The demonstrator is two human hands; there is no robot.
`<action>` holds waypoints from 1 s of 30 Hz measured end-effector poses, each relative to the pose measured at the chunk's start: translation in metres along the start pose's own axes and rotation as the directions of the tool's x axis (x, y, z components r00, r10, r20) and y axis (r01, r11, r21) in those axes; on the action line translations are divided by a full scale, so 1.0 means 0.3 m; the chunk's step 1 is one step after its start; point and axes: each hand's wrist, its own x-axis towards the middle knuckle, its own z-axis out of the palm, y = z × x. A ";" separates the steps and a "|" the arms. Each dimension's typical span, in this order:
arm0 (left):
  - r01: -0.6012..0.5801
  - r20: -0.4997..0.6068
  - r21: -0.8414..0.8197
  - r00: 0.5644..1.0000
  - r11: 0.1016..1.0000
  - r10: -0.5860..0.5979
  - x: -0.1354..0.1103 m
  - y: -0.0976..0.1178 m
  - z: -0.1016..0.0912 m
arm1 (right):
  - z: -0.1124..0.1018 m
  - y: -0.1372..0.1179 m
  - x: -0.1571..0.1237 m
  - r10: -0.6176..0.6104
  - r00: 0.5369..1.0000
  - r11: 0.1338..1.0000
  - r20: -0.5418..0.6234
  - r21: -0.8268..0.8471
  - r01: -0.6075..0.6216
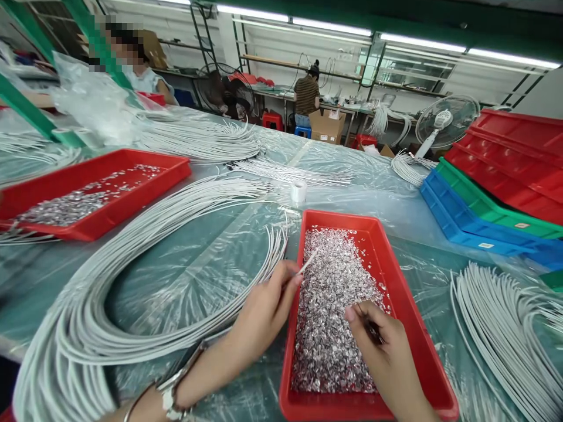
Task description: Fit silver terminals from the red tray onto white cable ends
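My left hand (268,302) pinches a white cable (308,261) near its end, and the tip points over the left side of a red tray (411,316). Small shiny metal pieces (334,305) cover most of that tray's floor. Above the tray's near right part is my right hand (387,346), its thumb and fingers closed together. Something dark shows inside its curled fingers; I cannot make out what it is. A large loop of white cables (88,281) lies to the left, its ends beside my left hand.
Another red tray (103,225) with metal pieces sits at left. A white roll (298,191) stands behind the near tray. Stacked crates (479,217) and a cable bundle (497,328) are at right. Two people, one a person in a striped top (307,94), are farther back.
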 end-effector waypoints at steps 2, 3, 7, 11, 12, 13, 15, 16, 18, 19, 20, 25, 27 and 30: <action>-0.066 -0.020 -0.066 0.998 0.996 0.065 -0.029 0.022 0.009 | 0.003 0.001 -0.003 -0.027 0.999 0.999 0.027 -0.018 0.027; -0.096 -0.025 -0.095 0.995 0.991 0.094 -0.042 0.028 0.015 | 0.004 0.001 -0.005 -0.045 0.998 0.999 0.039 -0.030 0.046; -0.172 0.000 -0.190 0.985 0.967 0.175 -0.089 0.037 0.030 | 0.005 -0.004 -0.013 -0.079 0.996 0.994 0.039 -0.071 0.081; -0.083 0.157 -0.322 0.978 0.943 0.140 -0.111 0.052 0.023 | -0.002 -0.019 -0.025 -0.119 0.992 0.991 0.033 -0.065 0.121; -0.046 0.202 -0.370 0.971 0.928 0.129 -0.111 0.058 0.019 | -0.005 -0.022 -0.028 -0.131 0.991 0.990 0.035 -0.056 0.133; -0.010 0.240 -0.418 0.963 0.909 0.121 -0.109 0.063 0.015 | -0.008 -0.024 -0.032 -0.137 0.990 0.989 0.036 -0.047 0.138; 0.055 0.294 -0.494 0.950 0.868 0.107 -0.104 0.070 0.010 | -0.013 -0.025 -0.040 -0.119 0.992 0.992 0.045 -0.040 0.121; 0.085 0.311 -0.518 0.946 0.851 0.094 -0.102 0.073 0.010 | -0.015 -0.024 -0.045 -0.097 0.994 0.994 0.043 -0.047 0.099; 0.132 0.331 -0.553 0.941 0.823 0.072 -0.101 0.074 0.010 | -0.013 -0.019 -0.054 -0.052 0.998 0.995 0.033 -0.078 0.054; 0.149 0.341 -0.566 0.938 0.811 0.065 -0.102 0.073 0.010 | -0.011 -0.017 -0.059 -0.035 0.999 0.995 0.026 -0.096 0.038; 0.163 0.350 -0.571 0.935 0.805 0.059 -0.105 0.072 0.010 | -0.008 -0.016 -0.062 -0.028 0.999 0.994 0.024 -0.109 0.031; 0.133 0.347 -0.493 0.936 0.860 0.055 -0.119 0.065 0.006 | 0.005 -0.024 -0.070 -0.062 0.994 0.990 0.089 -0.118 0.072; 0.098 0.341 -0.451 0.937 0.887 0.070 -0.121 0.064 0.002 | 0.006 -0.030 -0.071 -0.048 0.994 0.993 0.102 -0.105 0.059; 0.071 0.348 -0.418 0.933 0.905 0.087 -0.124 0.063 -0.006 | 0.006 -0.034 -0.076 0.025 0.993 0.998 0.112 -0.053 -0.020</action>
